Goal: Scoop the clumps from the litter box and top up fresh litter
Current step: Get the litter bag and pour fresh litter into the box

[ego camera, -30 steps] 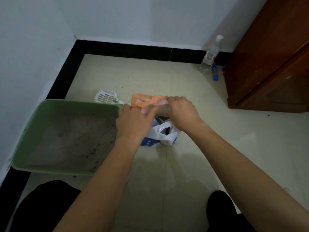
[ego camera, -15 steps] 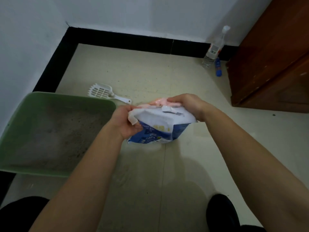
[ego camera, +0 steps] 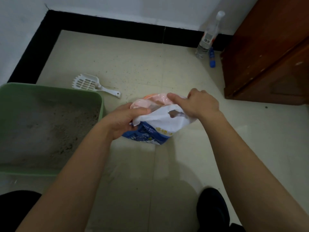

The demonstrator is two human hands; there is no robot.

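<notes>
The white-and-blue litter bag (ego camera: 160, 126) sits between both hands: the left hand (ego camera: 123, 121) bunches its near corner, and the right hand (ego camera: 200, 104) pinches the top edge along with a thin pink plastic bag (ego camera: 150, 102). Floppy and probably bottom-heavy, it likely needs support under its base. The green litter box (ego camera: 50, 89) lies just left of the left hand, with the white scoop (ego camera: 87, 83) beyond it; nothing blocks the way.

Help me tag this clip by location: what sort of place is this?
Likely a corner of a room in a home: a green litter box and white litter scoop sit on a tiled floor with black skirting, beside a wooden cabinet.
</notes>
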